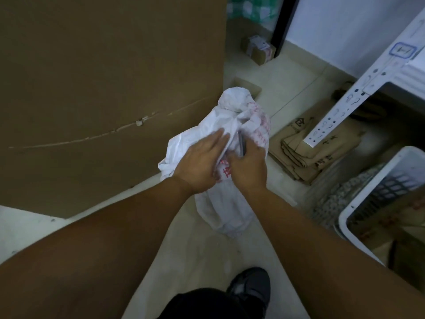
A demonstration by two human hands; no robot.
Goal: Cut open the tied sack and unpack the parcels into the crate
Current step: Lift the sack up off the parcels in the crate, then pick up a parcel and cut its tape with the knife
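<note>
The white sack (220, 143) carries red print (too blurred to read) and stands on the floor (207, 254), its length running up to the knotted top. The left hand (202, 162) lies flat on it, fingers spread; the right hand (249, 166) grips a dark blade (241, 145). A white crate (358, 196) sits at right.

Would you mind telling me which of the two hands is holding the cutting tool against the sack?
The right hand grips the thin dark blade; the left hand lies flat with open fingers on the white sack, holding nothing else.
</note>
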